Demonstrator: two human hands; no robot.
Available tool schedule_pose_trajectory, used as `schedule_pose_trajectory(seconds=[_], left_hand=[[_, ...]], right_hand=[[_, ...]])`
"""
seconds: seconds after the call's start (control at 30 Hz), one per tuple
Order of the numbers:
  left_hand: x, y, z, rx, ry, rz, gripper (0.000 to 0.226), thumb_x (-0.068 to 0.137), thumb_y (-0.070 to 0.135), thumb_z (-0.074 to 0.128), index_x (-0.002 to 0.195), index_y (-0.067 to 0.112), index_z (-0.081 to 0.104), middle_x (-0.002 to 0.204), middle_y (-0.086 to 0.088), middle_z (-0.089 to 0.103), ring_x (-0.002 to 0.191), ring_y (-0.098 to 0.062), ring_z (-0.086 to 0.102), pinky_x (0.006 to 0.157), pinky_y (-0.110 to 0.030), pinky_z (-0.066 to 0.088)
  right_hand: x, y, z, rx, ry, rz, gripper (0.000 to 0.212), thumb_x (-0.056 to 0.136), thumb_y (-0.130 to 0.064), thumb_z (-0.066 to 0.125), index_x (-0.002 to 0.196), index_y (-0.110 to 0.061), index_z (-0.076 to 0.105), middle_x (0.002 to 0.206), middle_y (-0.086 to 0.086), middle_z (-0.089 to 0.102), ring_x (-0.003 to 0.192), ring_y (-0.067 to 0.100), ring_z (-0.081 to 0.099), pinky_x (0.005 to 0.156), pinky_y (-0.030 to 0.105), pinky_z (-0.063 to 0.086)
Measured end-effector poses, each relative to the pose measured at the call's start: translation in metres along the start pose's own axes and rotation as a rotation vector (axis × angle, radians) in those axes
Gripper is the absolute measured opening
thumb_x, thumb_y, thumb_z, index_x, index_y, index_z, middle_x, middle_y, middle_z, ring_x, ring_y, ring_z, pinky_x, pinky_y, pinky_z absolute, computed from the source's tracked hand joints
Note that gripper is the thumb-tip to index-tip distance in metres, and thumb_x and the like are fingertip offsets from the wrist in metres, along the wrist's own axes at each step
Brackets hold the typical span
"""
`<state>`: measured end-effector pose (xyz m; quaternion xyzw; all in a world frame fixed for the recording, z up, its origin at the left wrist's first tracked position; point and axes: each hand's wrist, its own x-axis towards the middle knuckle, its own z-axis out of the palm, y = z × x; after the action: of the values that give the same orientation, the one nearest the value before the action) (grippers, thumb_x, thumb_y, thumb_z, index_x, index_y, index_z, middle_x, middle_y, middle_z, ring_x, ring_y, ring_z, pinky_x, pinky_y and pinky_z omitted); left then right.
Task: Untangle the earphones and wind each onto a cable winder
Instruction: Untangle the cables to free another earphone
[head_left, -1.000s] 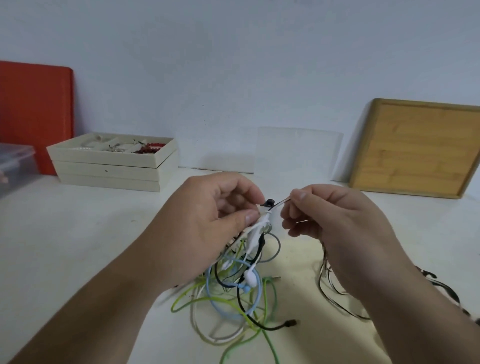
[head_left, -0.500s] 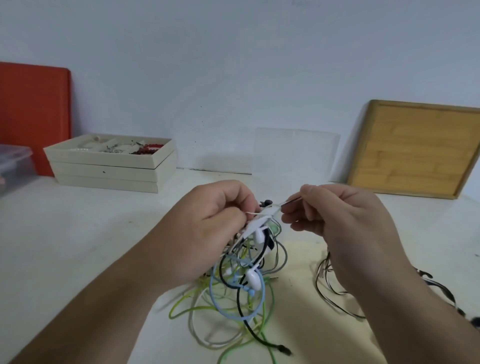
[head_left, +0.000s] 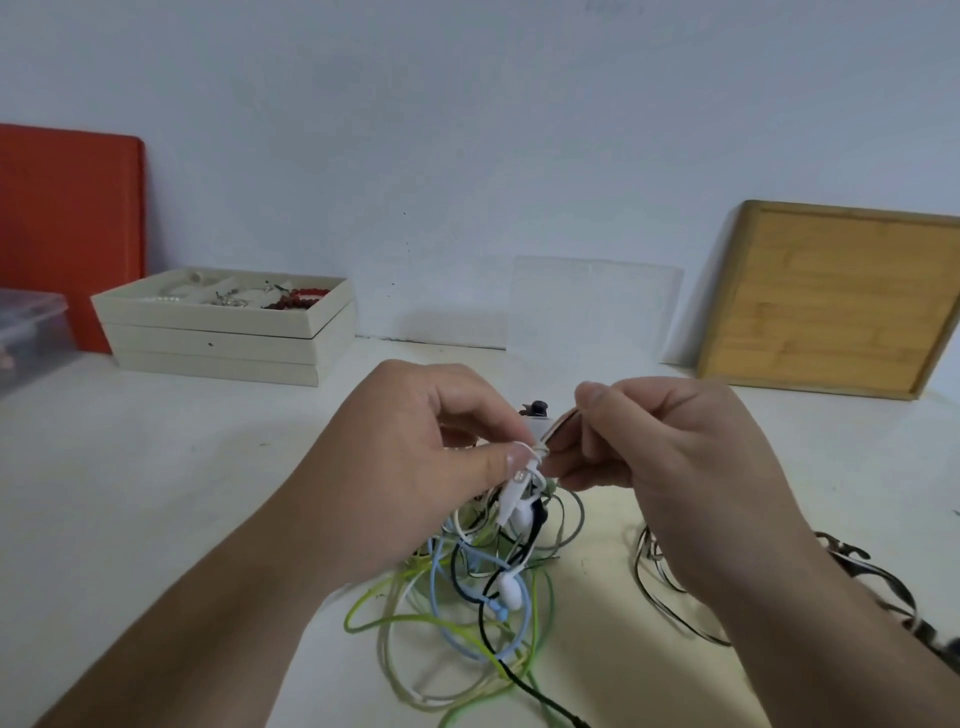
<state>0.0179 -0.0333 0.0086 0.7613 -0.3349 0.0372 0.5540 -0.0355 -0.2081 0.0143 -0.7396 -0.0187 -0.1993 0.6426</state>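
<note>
Two hands work at one knot of earphone cables above the tabletop (head_left: 156, 493).
We see our left hand (head_left: 415, 467) pinching the tangle of earphones (head_left: 488, 571) at its top, the loops hanging to the tabletop; our right hand (head_left: 675, 457) pinches a thin strand (head_left: 558, 427), possibly a plug end. Another black-and-white cable (head_left: 670, 582) lies beside.

The earphones (head_left: 483, 582) have thin, smooth plastic-looking cords and glossy white buds. The desk (head_left: 156, 467) is matt white. A bamboo-grained wooden board (head_left: 831, 301) looks smooth, an orange panel (head_left: 67, 228) matt, and the cream trays (head_left: 218, 338) look dull.
</note>
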Motion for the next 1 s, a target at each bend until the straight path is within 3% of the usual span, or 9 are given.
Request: schedule_pose_trajectory(seconds=[0.1,0.2,0.3,0.4,0.53,0.73,0.8,0.87,1.0], left_hand=[[-0.003,0.002,0.003,0.008,-0.067,0.021,0.005,0.079,0.021,0.071,0.080,0.025,0.073,0.080,0.006,0.073,0.079,-0.015,0.070,0.076,-0.039,0.054],[-0.005,0.001,0.007,-0.023,-0.217,-0.027,0.006,0.087,0.024,0.061,0.091,0.023,0.065,0.087,0.002,0.068,0.075,-0.039,0.060,0.072,-0.056,0.049],[-0.007,0.001,0.008,-0.038,-0.307,-0.087,0.002,0.083,0.020,0.056,0.081,0.019,0.056,0.095,0.003,0.072,0.078,-0.033,0.061,0.067,-0.041,0.048],[-0.007,0.001,0.004,0.004,-0.259,-0.084,0.031,0.072,0.031,0.071,0.069,0.013,0.046,0.088,-0.002,0.072,0.088,-0.022,0.069,0.075,-0.032,0.055],[-0.004,0.000,-0.006,0.167,-0.030,-0.099,0.046,0.064,0.047,0.080,0.054,0.020,0.044,0.072,0.004,0.072,0.061,-0.027,0.065,0.057,-0.039,0.051],[-0.003,0.001,-0.014,0.273,0.065,-0.074,0.046,0.080,0.027,0.080,0.058,0.010,0.044,0.082,0.012,0.075,0.073,-0.008,0.070,0.071,-0.028,0.050],[-0.002,-0.003,-0.016,0.294,0.102,-0.061,0.042,0.079,0.018,0.079,0.059,0.015,0.042,0.081,0.012,0.075,0.071,-0.013,0.069,0.068,-0.032,0.053],[0.000,-0.006,-0.017,0.289,0.122,-0.054,0.040,0.080,0.011,0.074,0.062,0.018,0.040,0.082,0.010,0.075,0.073,-0.015,0.069,0.067,-0.037,0.055],[-0.001,-0.005,-0.014,0.277,0.078,-0.041,0.031,0.081,0.023,0.070,0.064,0.027,0.044,0.084,0.008,0.075,0.074,-0.020,0.069,0.068,-0.040,0.056]], right_hand=[[-0.002,-0.002,0.001,-0.105,0.046,0.013,0.048,0.094,-0.014,0.059,0.046,-0.012,0.058,0.064,0.008,0.072,0.062,0.021,0.070,0.064,0.035,0.059],[0.003,0.000,-0.002,-0.064,0.134,0.086,0.050,0.094,-0.015,0.059,0.044,-0.014,0.054,0.064,0.007,0.072,0.060,0.019,0.068,0.062,0.036,0.058],[0.011,0.005,-0.010,0.198,0.242,0.202,0.054,0.097,-0.013,0.054,0.043,-0.015,0.052,0.060,0.007,0.067,0.053,0.019,0.067,0.049,0.028,0.052],[0.020,0.003,-0.023,0.532,0.357,0.267,0.043,0.100,-0.014,0.049,0.058,-0.012,0.044,0.057,0.007,0.065,0.054,0.021,0.069,0.044,0.022,0.050],[0.025,-0.005,-0.046,0.770,0.424,0.264,0.043,0.103,-0.027,0.046,0.062,-0.019,0.039,0.077,0.005,0.076,0.069,0.016,0.075,0.050,0.020,0.054],[0.021,-0.017,-0.052,0.908,0.365,0.261,0.031,0.102,-0.028,0.045,0.073,-0.017,0.042,0.057,-0.007,0.067,0.061,0.006,0.071,0.055,0.017,0.055],[0.022,-0.016,-0.053,0.747,0.366,0.329,0.043,0.100,-0.022,0.044,0.058,-0.014,0.049,0.051,-0.004,0.064,0.051,0.009,0.066,0.053,0.018,0.055],[0.024,-0.011,-0.055,0.360,0.336,0.400,0.050,0.098,-0.015,0.044,0.050,-0.009,0.060,0.056,0.004,0.069,0.049,0.016,0.067,0.057,0.026,0.058],[0.022,0.003,-0.059,-0.524,0.138,0.450,0.020,0.090,-0.008,0.059,0.073,-0.002,0.068,0.069,0.010,0.075,0.059,0.026,0.073,0.073,0.045,0.059]])
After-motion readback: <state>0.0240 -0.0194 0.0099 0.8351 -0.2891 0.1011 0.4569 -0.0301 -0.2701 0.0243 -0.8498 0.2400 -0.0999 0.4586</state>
